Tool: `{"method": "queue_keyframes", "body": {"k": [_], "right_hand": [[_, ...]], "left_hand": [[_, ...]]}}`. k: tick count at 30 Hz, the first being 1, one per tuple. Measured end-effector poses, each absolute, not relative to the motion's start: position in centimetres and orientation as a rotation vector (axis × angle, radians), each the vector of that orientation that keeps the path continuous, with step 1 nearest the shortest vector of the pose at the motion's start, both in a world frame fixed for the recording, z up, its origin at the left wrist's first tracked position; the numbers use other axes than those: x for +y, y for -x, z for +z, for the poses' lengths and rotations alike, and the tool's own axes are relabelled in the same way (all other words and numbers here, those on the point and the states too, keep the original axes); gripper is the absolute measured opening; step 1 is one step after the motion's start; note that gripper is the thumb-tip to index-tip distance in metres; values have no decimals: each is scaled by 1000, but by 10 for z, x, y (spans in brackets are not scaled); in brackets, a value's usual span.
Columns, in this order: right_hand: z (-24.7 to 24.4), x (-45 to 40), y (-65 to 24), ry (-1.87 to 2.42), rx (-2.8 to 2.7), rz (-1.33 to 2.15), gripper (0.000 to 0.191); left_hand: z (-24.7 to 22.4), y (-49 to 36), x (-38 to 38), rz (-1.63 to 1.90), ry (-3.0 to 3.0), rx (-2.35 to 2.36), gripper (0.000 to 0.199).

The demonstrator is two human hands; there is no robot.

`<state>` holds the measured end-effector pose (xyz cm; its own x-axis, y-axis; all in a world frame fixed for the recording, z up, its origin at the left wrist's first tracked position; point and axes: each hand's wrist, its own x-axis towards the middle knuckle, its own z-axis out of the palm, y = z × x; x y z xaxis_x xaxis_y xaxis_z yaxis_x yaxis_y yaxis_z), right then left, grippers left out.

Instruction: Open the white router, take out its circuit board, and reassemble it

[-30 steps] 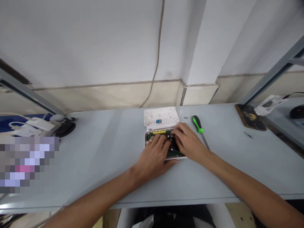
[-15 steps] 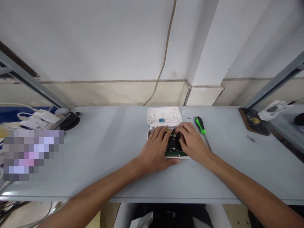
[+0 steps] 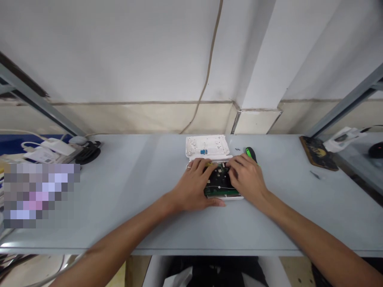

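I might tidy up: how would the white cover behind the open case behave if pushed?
The white cover looks like perforated plastic, so probably light. Lying flat, it should slide rather than tip. Its small blue part might shift if loose.

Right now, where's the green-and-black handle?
Head view, right of centre on the table: the green-and-black handle shows just beyond the right hand, right of the white cover.

On the table (image 3: 125, 179), a circuit board (image 3: 224, 192) sits in a case (image 3: 231, 198), with a second case half (image 3: 206, 144) just behind. The left hand (image 3: 193, 185) lies over the case's left side, the right hand (image 3: 247, 173) over its right. A screwdriver (image 3: 250, 153) lies partly behind the right hand. Adapters (image 3: 60, 147) lie far left, a flat block (image 3: 318, 153) well to the right.
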<state>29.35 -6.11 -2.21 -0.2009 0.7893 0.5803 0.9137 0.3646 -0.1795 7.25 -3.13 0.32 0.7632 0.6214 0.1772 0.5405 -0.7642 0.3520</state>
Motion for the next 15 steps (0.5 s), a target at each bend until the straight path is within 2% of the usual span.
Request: {"method": "queue_keyframes", "body": {"k": [7, 15], "right_hand": [[-22, -62, -292, 1500, -2040, -255, 23], [-27, -59, -289, 1432, -1842, 80, 22]], "left_hand": [[11, -63, -23, 388, -2670, 776, 100], [2, -74, -33, 532, -2812, 910, 89]]}}
